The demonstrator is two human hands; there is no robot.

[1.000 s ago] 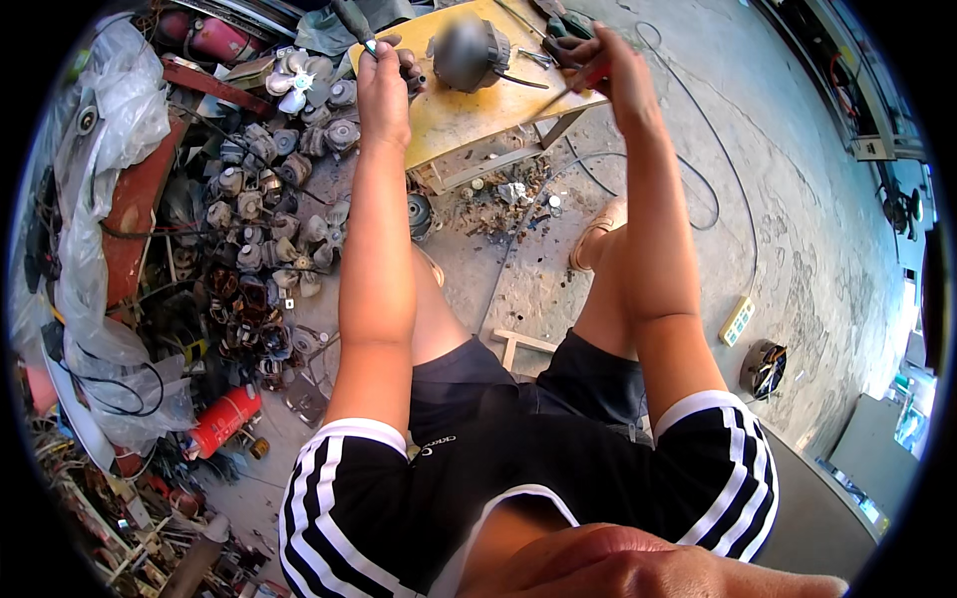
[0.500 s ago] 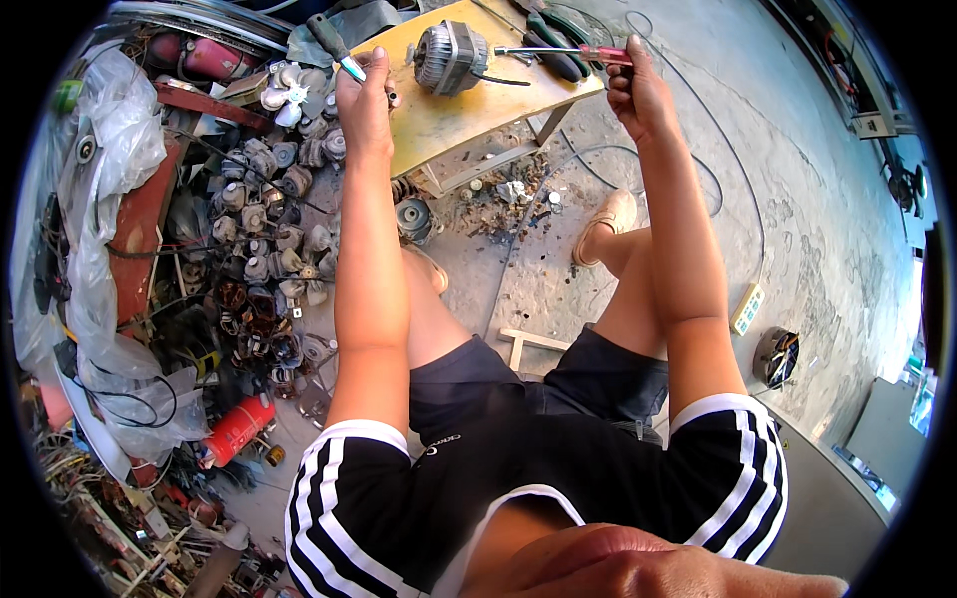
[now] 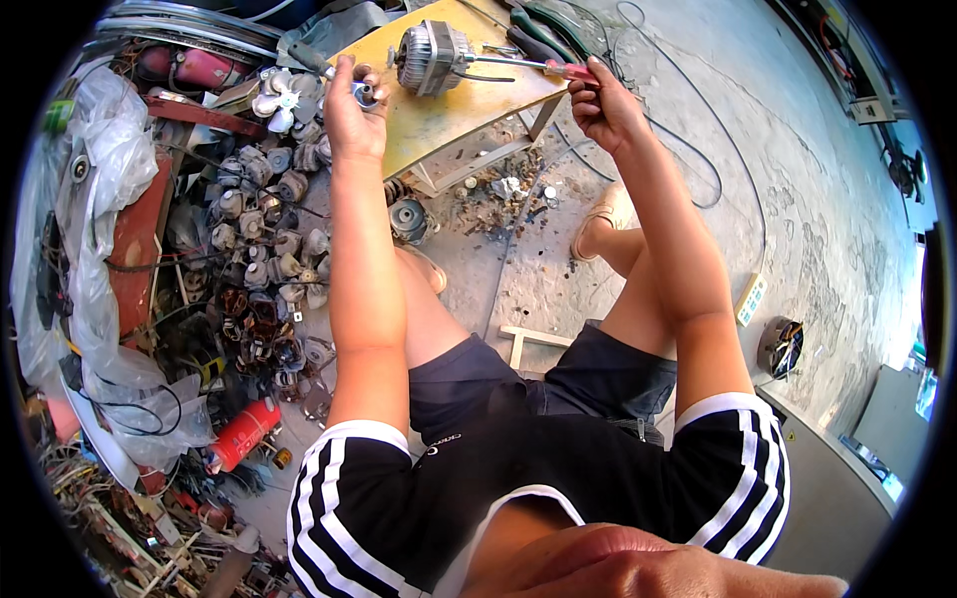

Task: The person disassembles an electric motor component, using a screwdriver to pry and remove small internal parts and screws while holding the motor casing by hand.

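- Nearest the camera, the person sat in a black shirt with white-striped sleeves and dark shorts, knees apart over the concrete floor (image 3: 797, 229).
- A red canister (image 3: 242, 435) lay on the ground by the left thigh, at the edge of a heap of old motor parts (image 3: 254, 269) spread along the left side.
- Both forearms reached forward to a low yellow worktop (image 3: 449, 110).
- The left hand (image 3: 354, 110) was curled, fingers pinching a small metal piece (image 3: 363, 93) at the worktop's left edge.
- The right hand (image 3: 603, 105) was closed around the red handle of a screwdriver (image 3: 533, 67), its shaft pointing left.
- The screwdriver's tip met the small grey electric motor (image 3: 431, 58), which rested on the worktop between the two hands.
- Beyond the motor, green-handled pliers (image 3: 543, 30) lay at the far edge.
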